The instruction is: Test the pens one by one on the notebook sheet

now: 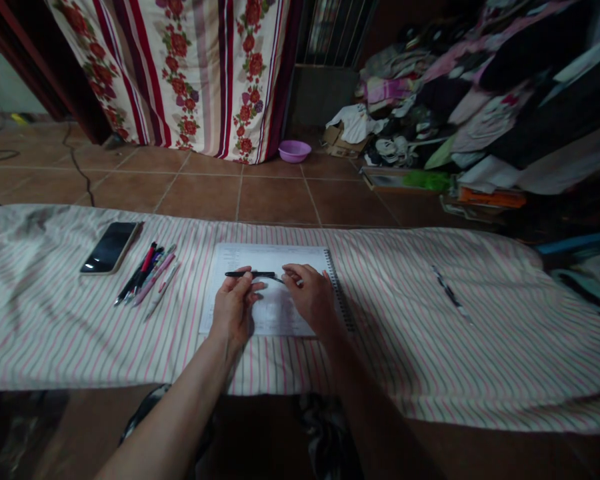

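My left hand pinches a black pen and holds it level over a white spiral notebook. My right hand is closed at the pen's right tip, fingers pinched on that end. The notebook lies open on a striped cloth. Both hands hover over the page, and part of the page is hidden under them.
Left of the notebook lie several pens and a dark phone. Another pen lies to the right on the cloth. Beyond are a tiled floor, a purple bowl, a floral curtain and piled clothes.
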Available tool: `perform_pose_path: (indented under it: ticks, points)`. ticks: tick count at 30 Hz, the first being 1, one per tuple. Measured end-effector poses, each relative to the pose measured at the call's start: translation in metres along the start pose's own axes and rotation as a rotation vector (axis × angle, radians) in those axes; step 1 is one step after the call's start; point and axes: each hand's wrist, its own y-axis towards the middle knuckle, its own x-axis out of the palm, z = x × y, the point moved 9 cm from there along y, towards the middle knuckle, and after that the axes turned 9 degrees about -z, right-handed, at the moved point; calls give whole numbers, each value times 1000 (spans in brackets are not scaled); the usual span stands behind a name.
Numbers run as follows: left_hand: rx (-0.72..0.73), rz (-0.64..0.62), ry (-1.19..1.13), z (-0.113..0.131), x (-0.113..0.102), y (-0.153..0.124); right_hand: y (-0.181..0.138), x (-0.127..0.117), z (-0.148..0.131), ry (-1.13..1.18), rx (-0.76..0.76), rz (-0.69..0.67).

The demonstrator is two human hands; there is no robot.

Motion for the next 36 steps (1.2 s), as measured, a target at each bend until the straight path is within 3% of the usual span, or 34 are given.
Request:
perform_pose_path:
  ticks: [8,16,29,36]
  points:
    - [-46,98,-92,1,-14,4,-2,11,14,-257,53,-135]
    - [-92,116,-128,2,-22,8,-3,15,14,-348,63,-184]
    - [-117,147,-176,4,-27,11,-5,12,12,-404,54,-182]
    - [-132,156,-205,6,-24,9,-5,7,9,-319,53,-137]
